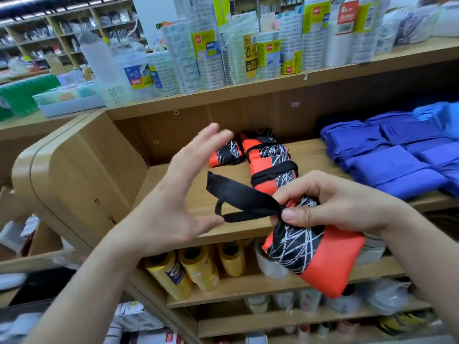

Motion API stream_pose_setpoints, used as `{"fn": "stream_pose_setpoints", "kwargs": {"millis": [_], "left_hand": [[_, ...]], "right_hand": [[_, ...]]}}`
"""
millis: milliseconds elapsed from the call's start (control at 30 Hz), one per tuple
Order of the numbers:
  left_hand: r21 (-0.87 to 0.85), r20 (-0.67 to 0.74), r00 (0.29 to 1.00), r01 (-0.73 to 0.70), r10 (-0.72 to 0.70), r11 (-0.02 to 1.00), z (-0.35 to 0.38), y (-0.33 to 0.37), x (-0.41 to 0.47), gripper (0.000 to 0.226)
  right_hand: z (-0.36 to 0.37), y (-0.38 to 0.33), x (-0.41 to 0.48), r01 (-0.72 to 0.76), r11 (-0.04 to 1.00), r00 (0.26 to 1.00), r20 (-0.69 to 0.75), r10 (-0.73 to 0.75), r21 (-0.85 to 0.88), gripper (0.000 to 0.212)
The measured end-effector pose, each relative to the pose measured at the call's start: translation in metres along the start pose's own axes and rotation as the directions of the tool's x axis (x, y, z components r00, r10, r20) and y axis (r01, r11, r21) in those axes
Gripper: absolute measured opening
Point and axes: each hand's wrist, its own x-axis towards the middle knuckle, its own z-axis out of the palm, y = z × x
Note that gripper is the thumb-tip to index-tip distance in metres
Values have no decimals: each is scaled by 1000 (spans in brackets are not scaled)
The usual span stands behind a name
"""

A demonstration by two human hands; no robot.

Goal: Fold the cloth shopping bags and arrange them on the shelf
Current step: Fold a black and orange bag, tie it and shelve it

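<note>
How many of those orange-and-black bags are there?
3. One bag is gripped by the right hand; a small bag lies on the shelf; a longer bundle lies right of it and may hide another.

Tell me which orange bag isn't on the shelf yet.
The orange bag in the right hand's grip, its black strap loose; the others lie on the shelf.

Bare forearms (82,281), left hand (178,194), right hand (332,204)

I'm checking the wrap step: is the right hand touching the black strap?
Touching. The head view shows the right hand pinching the black strap with thumb and fingers, where it meets the orange bag.
</note>
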Motion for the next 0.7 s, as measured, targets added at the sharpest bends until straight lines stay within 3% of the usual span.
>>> {"fn": "stream_pose_setpoints", "kwargs": {"millis": [67, 167, 233, 300, 400, 500, 600, 700], "left_hand": [[188, 100, 992, -92, 74, 978, -2, 4, 7, 88], [184, 255, 967, -73, 24, 980, 2, 4, 10, 76], [72, 133, 990, -47, 37, 996, 8, 2, 8, 47], [-239, -45, 999, 9, -20, 971, 14, 1, 6, 22], [-614, -53, 987, 86, -149, 784, 19, -2, 7, 31], [-834, 57, 997, 77, -53, 546, 19, -4, 9, 31], [-954, 27, 999, 32, -21, 300, 19, -4, 13, 46], [-977, -50, 989, -19, -142, 211, 23, -1, 13, 33]], "right_hand": [[0, 1, 1, 3, 997, 1000, 25, -5, 82, 12], [-3, 6, 0, 23, 977, 1000, -3, -23, 211, 15], [-4, 10, -1, 25, 961, 1000, -23, -19, 277, 18], [-4, 17, -3, 5, 943, 1000, -26, 4, 332, 15], [0, 25, -4, -23, 899, 1000, 9, 22, 437, 14], [5, 31, -3, -15, 869, 1000, -3, 18, 494, 32], [10, 31, -4, 22, 847, 1000, -26, -9, 532, 36], [11, 23, -9, 25, 920, 991, -127, 28, 390, 42]]}}
